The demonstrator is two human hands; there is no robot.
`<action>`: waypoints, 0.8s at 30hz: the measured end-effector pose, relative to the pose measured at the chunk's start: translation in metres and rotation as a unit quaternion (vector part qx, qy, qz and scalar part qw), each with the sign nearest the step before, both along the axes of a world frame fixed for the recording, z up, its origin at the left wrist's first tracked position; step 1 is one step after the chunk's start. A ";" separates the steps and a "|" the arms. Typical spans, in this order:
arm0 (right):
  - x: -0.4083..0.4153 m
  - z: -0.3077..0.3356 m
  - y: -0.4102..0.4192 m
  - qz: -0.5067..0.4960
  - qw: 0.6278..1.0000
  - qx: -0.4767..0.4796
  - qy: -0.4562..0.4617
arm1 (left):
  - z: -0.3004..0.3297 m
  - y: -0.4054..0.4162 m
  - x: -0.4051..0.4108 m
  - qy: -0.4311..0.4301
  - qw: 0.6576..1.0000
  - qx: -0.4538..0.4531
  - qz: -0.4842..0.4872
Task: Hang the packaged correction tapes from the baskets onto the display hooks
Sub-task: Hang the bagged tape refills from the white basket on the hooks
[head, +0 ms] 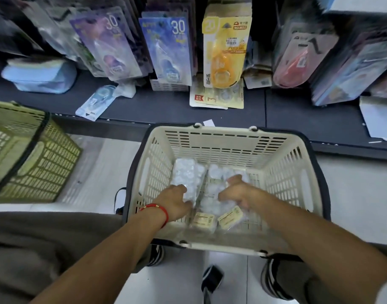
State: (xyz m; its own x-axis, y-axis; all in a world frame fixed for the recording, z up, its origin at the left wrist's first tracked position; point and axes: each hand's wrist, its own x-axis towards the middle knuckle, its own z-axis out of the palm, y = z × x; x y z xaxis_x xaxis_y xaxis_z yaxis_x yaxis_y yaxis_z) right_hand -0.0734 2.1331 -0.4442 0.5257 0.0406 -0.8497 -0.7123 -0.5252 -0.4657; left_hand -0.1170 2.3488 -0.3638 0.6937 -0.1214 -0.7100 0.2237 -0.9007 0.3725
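A cream basket (221, 137) stands on the floor in front of me. Inside lie clear blister packs of correction tape with yellow card ends. My left hand (177, 200), with a red band on its wrist, grips the left stack of packs (188, 174). My right hand (238, 194) curls round the right stack of packs (221, 172). Above the basket, packaged correction tapes hang on display hooks: purple (109, 42), blue (168, 44) and yellow (225, 49).
A green basket (34, 161) lies tilted at the left. On the dark shelf (166, 108) lie a loose blue tape pack (96, 103), a yellow card pack (216, 98) and a pale blue pouch (38, 75). My shoes show below the basket.
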 end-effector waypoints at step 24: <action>0.012 -0.061 -0.058 0.469 0.800 -0.255 -0.274 | 0.007 0.004 0.007 0.062 0.735 -0.403 0.541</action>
